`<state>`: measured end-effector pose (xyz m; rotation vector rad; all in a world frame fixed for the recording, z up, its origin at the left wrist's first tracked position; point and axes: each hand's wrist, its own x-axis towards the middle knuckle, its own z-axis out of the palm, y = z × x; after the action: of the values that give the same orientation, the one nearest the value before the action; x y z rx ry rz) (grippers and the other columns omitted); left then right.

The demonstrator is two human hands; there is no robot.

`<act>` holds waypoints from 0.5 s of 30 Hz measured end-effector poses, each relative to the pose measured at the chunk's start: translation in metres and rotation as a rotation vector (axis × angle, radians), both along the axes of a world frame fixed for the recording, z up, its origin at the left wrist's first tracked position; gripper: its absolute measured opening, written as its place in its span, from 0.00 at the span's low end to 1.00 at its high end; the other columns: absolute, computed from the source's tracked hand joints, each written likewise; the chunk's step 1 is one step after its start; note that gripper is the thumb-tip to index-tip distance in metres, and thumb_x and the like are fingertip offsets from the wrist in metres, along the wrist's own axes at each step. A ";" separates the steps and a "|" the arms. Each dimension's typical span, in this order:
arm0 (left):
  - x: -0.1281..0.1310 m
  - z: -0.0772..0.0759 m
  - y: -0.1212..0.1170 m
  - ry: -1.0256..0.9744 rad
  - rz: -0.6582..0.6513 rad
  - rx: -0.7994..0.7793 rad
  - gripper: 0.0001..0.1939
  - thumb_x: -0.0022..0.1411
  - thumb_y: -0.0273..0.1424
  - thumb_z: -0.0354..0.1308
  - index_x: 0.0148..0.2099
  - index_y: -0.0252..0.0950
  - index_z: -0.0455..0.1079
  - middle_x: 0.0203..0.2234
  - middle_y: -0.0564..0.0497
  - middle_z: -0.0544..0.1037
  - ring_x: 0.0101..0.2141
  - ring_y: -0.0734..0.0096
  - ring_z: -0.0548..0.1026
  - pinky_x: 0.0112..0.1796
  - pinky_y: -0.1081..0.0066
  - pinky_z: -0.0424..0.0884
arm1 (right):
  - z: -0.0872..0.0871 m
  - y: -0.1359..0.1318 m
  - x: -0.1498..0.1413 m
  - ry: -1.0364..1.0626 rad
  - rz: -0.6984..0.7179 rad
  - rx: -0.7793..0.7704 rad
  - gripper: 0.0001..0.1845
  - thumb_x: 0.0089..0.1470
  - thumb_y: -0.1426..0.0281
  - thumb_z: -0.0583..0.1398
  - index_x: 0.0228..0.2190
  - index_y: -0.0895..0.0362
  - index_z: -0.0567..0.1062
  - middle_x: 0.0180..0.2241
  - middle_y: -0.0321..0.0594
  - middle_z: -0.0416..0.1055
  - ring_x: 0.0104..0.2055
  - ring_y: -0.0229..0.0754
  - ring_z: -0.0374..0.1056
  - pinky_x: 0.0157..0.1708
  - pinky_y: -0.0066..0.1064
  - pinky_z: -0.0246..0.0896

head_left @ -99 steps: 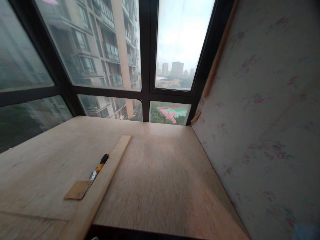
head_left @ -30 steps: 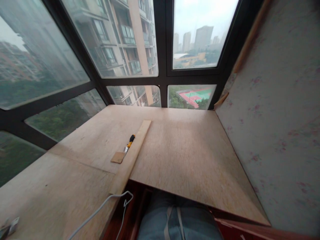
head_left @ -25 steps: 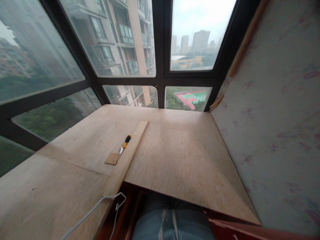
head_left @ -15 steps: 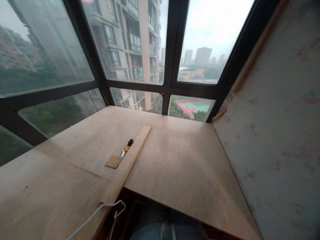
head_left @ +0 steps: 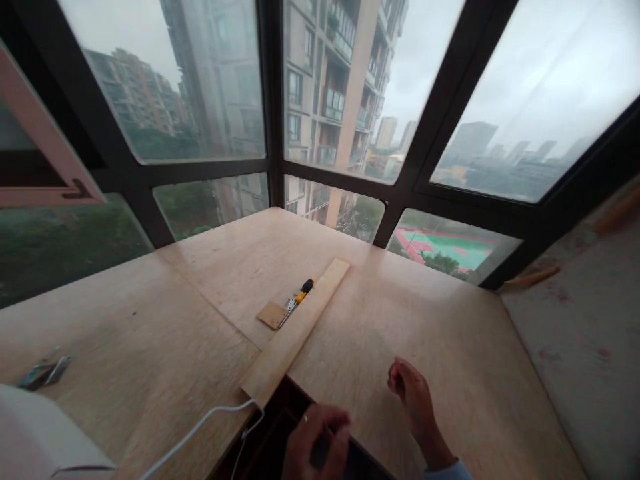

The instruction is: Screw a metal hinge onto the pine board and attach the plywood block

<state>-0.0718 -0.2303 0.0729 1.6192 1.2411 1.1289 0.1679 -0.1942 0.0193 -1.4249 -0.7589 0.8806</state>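
My left hand (head_left: 317,441) is at the bottom edge, above the dark opening in front of the wooden top. Its fingers are bent, with a gap between thumb and fingers, and slightly blurred. To its right, my right hand (head_left: 411,395) hovers over the wooden top (head_left: 380,313) with curled fingers; whatever they may enclose is hidden. Nearest to my left hand lies a long pale plank (head_left: 305,327). Along the plank's left side rest a screwdriver (head_left: 304,291) with a yellow-and-black handle, a small perforated metal piece (head_left: 291,304) and a flat brown square (head_left: 271,315).
A white cable (head_left: 200,421) runs over the front edge by the plank. A white object (head_left: 45,437) and small dark packets (head_left: 46,373) sit at the left. Dark window frames (head_left: 330,175) border the back, a papered wall (head_left: 575,373) the right.
The view has turned left, so things appear farther right. Both my hands have come into view from below. The white object, the packets and a pink-framed window show at the left.
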 end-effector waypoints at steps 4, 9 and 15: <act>0.010 -0.025 0.075 0.333 0.217 0.192 0.16 0.63 0.29 0.54 0.52 0.33 0.71 0.47 0.39 0.77 0.50 0.52 0.74 0.52 0.51 0.70 | -0.010 0.015 -0.001 0.042 0.057 -0.152 0.29 0.45 0.43 0.63 0.19 0.56 0.68 0.18 0.33 0.62 0.19 0.35 0.58 0.18 0.26 0.49; -0.003 -0.034 0.127 0.884 0.383 0.148 0.30 0.56 0.31 0.63 0.58 0.21 0.65 0.55 0.27 0.70 0.58 0.40 0.65 0.55 0.49 0.63 | -0.017 0.010 0.005 -0.065 0.150 -0.133 0.30 0.48 0.41 0.60 0.20 0.56 0.68 0.18 0.34 0.62 0.19 0.35 0.57 0.18 0.26 0.48; -0.031 -0.040 0.121 1.022 0.346 0.010 0.33 0.56 0.37 0.64 0.60 0.25 0.64 0.50 0.33 0.75 0.51 0.47 0.71 0.49 0.58 0.67 | -0.025 0.008 0.004 -0.257 0.226 -0.083 0.32 0.52 0.40 0.56 0.18 0.55 0.66 0.18 0.33 0.59 0.20 0.35 0.54 0.19 0.28 0.48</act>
<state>-0.1030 -0.1091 0.0332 2.1211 2.2116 0.4287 0.1717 -0.1864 -0.0054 -1.5654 -1.1051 0.9187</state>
